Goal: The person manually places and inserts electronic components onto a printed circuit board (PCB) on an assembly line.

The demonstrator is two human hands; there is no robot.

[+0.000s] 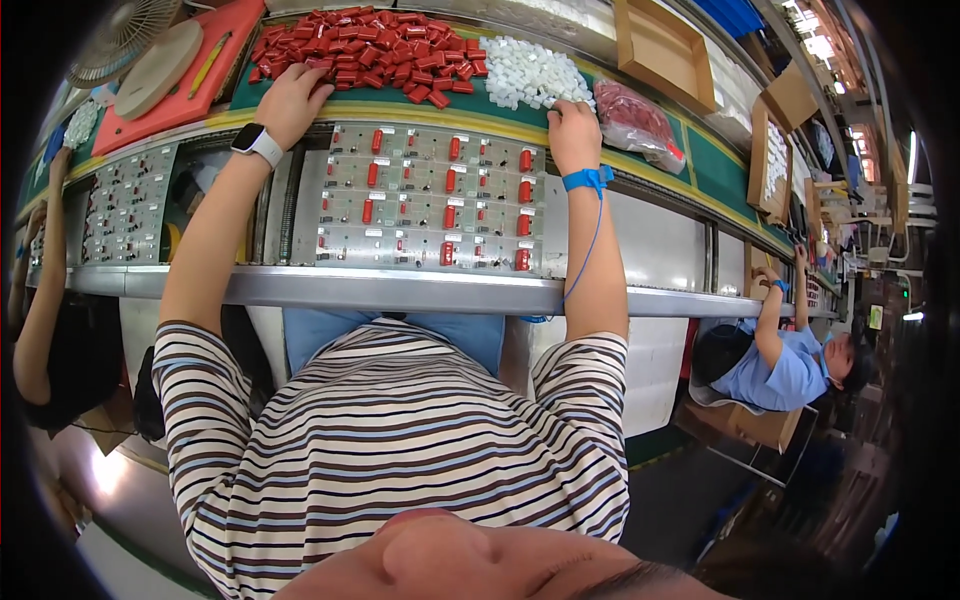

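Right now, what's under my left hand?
Red parts show just beyond your left hand, and green surface beside it; whatever lies directly beneath is covered.

Extends left arm (222, 210) and right arm (597, 255) forward, well apart, with left hand (292, 103) angled inward, its back showing, and right hand (575, 138) loosely curled.

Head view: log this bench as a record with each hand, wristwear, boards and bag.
left hand: at the red pile, grip unclear
right hand: at the white pile, grip unclear
wristwear: watch left, blue strap right
boards: several, bearing red parts
bag: clear plastic, red contents, right of white pile
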